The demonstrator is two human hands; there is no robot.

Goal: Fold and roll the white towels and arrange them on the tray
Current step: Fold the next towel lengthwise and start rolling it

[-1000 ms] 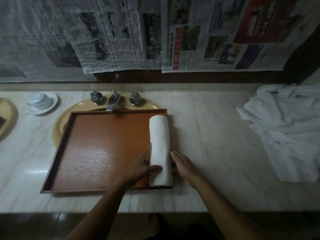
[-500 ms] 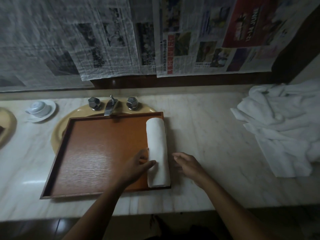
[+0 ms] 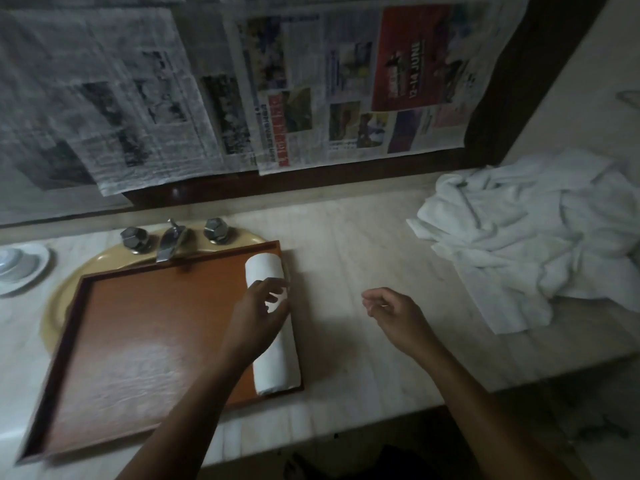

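Observation:
A rolled white towel (image 3: 273, 358) lies lengthwise along the right inner edge of the brown wooden tray (image 3: 138, 341). My left hand (image 3: 258, 313) hovers over the roll's middle with loosely spread fingers, holding nothing. To the right of the tray, my right hand (image 3: 393, 313) hangs above the bare counter with relaxed, slightly curled fingers and is empty. A heap of loose white towels (image 3: 540, 237) lies at the counter's far right, beyond my right hand.
The tray rests over a yellow sink basin (image 3: 62, 296) with a metal tap (image 3: 169, 242) and two knobs behind it. A white cup on a saucer (image 3: 17, 268) stands at far left. Newspaper covers the wall. The counter's front edge runs below the tray.
Both hands have let go of the rolled towel. My right hand has moved rightward over the counter, and my left hand has lifted above the roll. The view has swung to the right.

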